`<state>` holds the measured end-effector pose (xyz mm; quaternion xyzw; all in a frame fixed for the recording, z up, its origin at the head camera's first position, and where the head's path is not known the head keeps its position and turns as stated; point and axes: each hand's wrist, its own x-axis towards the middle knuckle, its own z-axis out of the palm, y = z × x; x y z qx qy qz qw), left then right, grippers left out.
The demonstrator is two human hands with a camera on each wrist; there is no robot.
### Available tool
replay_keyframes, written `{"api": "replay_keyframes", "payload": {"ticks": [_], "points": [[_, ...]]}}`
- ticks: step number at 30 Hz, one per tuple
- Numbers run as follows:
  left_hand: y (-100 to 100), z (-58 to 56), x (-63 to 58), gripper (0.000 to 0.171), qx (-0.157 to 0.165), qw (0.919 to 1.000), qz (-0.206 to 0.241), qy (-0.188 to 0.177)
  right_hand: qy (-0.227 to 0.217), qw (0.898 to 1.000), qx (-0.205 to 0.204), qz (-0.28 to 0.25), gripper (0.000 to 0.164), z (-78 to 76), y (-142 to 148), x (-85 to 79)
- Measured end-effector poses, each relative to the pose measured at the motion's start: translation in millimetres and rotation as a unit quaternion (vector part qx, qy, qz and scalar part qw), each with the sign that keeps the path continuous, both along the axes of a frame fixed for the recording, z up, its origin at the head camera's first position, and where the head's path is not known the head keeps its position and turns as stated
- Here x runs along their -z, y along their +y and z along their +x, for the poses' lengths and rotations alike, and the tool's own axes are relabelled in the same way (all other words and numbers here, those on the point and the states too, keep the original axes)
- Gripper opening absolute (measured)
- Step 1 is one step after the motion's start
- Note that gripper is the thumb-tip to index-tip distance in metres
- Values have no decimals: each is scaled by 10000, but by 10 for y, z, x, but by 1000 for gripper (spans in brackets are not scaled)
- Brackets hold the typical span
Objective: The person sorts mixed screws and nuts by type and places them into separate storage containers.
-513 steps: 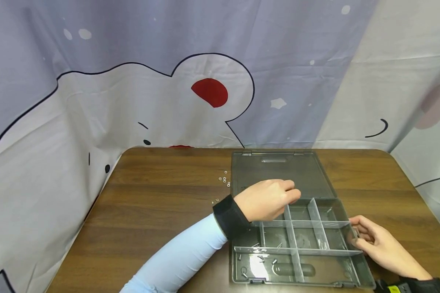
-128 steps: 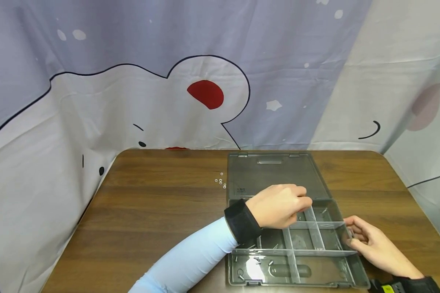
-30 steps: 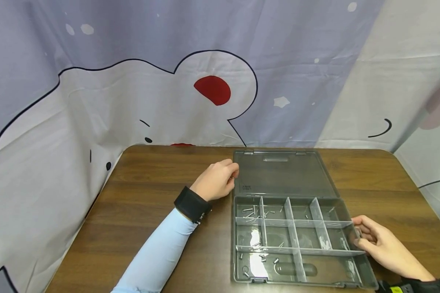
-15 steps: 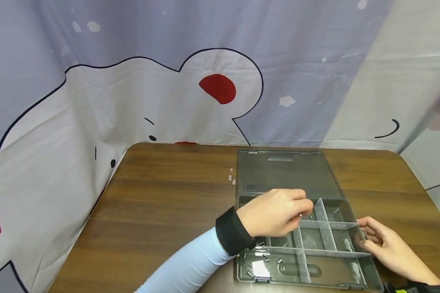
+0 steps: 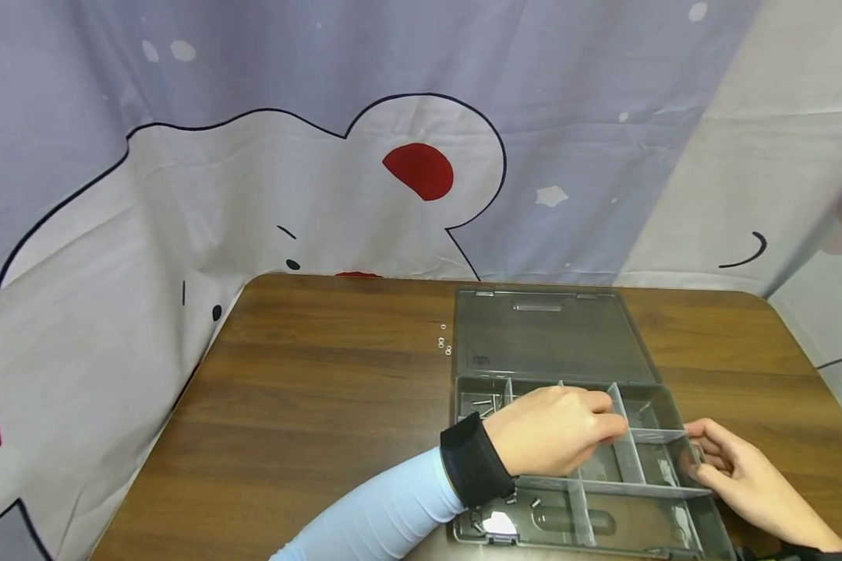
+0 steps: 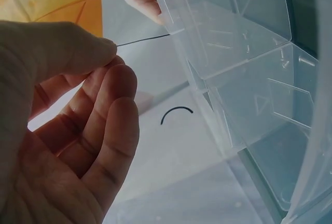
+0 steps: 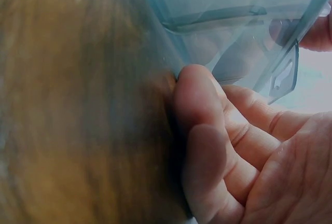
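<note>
A grey transparent compartment box (image 5: 642,518) lies with its lid (image 5: 554,335) folded back flat. My left hand (image 5: 557,432) is over its middle compartments, thumb tip against the fingertips in the left wrist view. Those fingers pinch a small light ring, itself hidden now but seen at the fingertips half a second ago. My right hand (image 5: 751,483) grips the box's right side wall, fingers curled in the right wrist view. Left of the lid lie several small rings (image 5: 448,351). Screws (image 5: 482,403) lie in the back left compartment, with more small metal pieces (image 5: 535,502) in the front one.
The box sits on the right half of a brown wooden table (image 5: 309,413). A patterned curtain (image 5: 274,195) hangs behind the table and down its sides. Upright dividers (image 5: 627,452) part the box's compartments.
A second ago my left hand was at the rings beside the lid; it has since moved right over the box and then lower. Fewer rings lie there than 4.3 seconds ago. My right hand stays put.
</note>
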<state>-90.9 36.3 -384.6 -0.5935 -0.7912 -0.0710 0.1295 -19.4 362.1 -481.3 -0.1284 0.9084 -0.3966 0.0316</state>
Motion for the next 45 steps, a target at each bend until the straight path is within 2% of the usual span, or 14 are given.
{"api": "replay_keyframes", "payload": {"ticks": [9,22,23,24,28,30,33,36,39,45], "points": [[-1,5,0,17,-26,9999,21,113,-6,9998,-106,-160,36,-10,4,-5],[3,44,-48,16,-5,9999,-137,87,-44,10000,-31,-15,37,-9,-3,-17],[0,57,-53,25,-45,9997,-240,9,-48,10000,-34,-7,37,-11,-3,-19],[-6,73,-56,42,-99,9993,-350,-100,-60,10000,-36,5,37,-13,-3,-20],[-33,148,-57,121,-405,9949,-748,-544,-36,9999,-16,118,39,-7,0,-16],[-47,177,-58,131,-544,9933,-841,-577,-30,9999,-8,147,39,1,3,-10],[-70,178,-82,131,-665,9917,-881,-654,-50,9999,-3,132,39,8,12,-5],[-124,120,-120,128,-743,9899,-864,-846,-59,9999,36,139,39,9,12,2],[-221,-9,-161,125,-891,9881,-702,-1038,11,9998,107,190,38,7,1,8],[-564,-446,-228,114,-1464,9808,-139,-1278,144,9995,172,235,39,3,1,13]]}}
